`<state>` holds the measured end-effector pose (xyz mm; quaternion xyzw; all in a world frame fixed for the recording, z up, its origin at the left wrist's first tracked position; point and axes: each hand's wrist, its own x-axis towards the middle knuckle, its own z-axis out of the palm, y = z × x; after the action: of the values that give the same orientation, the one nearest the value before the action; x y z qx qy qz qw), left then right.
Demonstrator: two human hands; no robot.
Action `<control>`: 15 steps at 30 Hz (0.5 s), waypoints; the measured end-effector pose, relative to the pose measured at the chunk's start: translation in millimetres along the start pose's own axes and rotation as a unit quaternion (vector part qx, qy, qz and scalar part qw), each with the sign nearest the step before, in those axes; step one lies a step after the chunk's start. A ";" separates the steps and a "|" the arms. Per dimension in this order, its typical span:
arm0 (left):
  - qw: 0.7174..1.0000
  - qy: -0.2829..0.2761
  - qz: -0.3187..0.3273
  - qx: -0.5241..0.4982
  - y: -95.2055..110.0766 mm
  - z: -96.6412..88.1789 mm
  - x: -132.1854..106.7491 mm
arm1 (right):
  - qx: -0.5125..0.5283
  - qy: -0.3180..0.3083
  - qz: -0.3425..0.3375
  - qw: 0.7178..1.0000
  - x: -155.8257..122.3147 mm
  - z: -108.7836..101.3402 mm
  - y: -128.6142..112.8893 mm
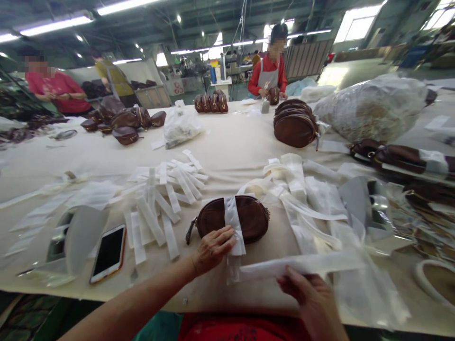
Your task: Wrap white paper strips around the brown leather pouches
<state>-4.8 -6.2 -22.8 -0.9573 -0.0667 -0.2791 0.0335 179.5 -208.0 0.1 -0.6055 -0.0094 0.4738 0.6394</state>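
A dark brown oval zip bag (pixel 253 222) lies on the table in front of me, with a white strip (pixel 232 214) laid across its middle. My left hand (pixel 213 248) rests at the bag's near edge, its fingers stretched out flat over the strip. A clear piece of film (pixel 233 271) extends from the strip toward me. Lower right, my right hand (pixel 307 289) pinches a long translucent strip (pixel 284 266) between thumb and fingers. That strip runs sideways just below the bag, its left end close to the clear film. Whether the two touch, I cannot tell.
Loose white strips (pixel 156 203) lie left of the bag, near a phone (pixel 108 253). Plastic strips and film (pixel 316 203) are heaped at right. Stacked brown bags (pixel 295 123) and a large plastic-wrapped bundle (pixel 373 106) stand farther back. A co-worker (pixel 270 71) handles a bag across the table.
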 end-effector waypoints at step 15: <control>0.994 -0.024 -0.043 -0.100 -6.4 -14.1 9.8 | -0.029 -0.152 0.146 0.977 50.8 108.3 49.9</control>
<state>-5.0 -0.3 -5.5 -0.9586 -0.0804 -0.2621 -0.0764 114.3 -102.8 -38.6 -0.5400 -0.0314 0.6480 0.5363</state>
